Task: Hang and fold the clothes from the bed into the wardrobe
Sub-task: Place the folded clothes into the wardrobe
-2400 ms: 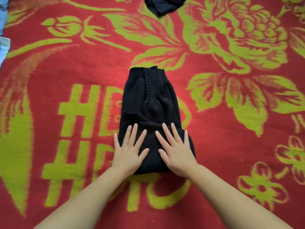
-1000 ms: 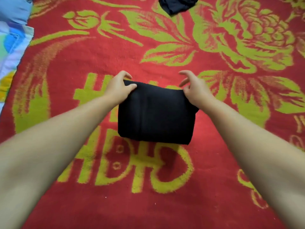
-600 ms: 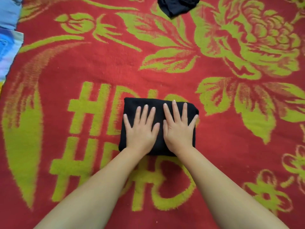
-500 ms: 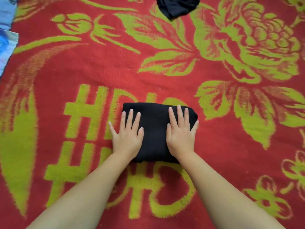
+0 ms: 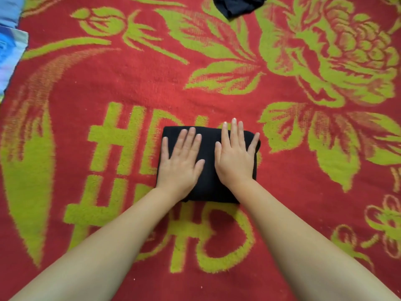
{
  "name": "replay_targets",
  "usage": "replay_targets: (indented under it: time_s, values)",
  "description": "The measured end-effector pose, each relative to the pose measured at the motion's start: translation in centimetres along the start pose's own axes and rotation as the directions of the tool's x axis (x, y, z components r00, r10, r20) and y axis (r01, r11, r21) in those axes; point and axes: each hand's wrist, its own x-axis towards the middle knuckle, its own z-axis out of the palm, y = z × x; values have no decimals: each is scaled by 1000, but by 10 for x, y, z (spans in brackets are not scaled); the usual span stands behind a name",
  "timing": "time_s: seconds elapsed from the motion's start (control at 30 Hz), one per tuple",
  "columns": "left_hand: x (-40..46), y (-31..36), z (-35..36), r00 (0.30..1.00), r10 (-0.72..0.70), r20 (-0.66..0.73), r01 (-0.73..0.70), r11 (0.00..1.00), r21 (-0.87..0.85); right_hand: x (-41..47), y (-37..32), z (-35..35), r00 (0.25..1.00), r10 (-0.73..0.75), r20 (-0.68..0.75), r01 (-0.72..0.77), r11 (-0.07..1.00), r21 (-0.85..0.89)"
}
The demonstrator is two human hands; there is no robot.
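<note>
Pressing flat, straight-fingered, grasping nothing, our left hand point(image 5: 181, 164) and right hand point(image 5: 235, 158) rest on the folded black garment point(image 5: 208, 170) on the red blanket point(image 5: 130, 83), probably to set its creases.

black garment point(image 5: 208, 168), folded compact, on bed

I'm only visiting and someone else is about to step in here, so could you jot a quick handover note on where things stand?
Left hand: flat, fingers straight, pressing on the folded black garment.
Right hand: the same, flat on the garment's right half.
Things: the garment lies as a compact rectangle on the red and green blanket. A second dark garment lies unfolded at the top edge.
Done: this piece looks fully folded.
Left: carry it to the wardrobe, which is not in view, then deal with the second piece.
</note>
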Motion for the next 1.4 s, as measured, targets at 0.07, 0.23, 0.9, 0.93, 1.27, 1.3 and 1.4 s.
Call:
replay_targets:
  time_s: [0.07,0.23,0.9,0.93,1.27,1.3,1.4]
  values:
    - [6,23,-2,998,41,42,-40,999,-30,0,0,2,1000,15,-4,-15,999,37]
    - [12,45,15,987,-54,152,61,997,-40,-2,13,20,994,101,31,-105,984,144]
    - [-52,-61,3,980,-165,112,169,985,-33,-70,84,13,999,26,19,-27,999,39]
    - [-59,-51,-1,995,-54,79,59,997,-56,-78,72,6,998,-45,-38,47,996,76]
    - [-58,0,25,988,115,107,-131,979,157,-77,29,42,973,-230,13,228,951,-207]
    - [-49,-2,24,988,125,93,-140,976,169,-71,27,42,976,-219,-6,213,954,-211]
    - [-27,-11,16,982,159,98,-171,976,136,-57,20,33,980,-200,-15,192,956,-220]
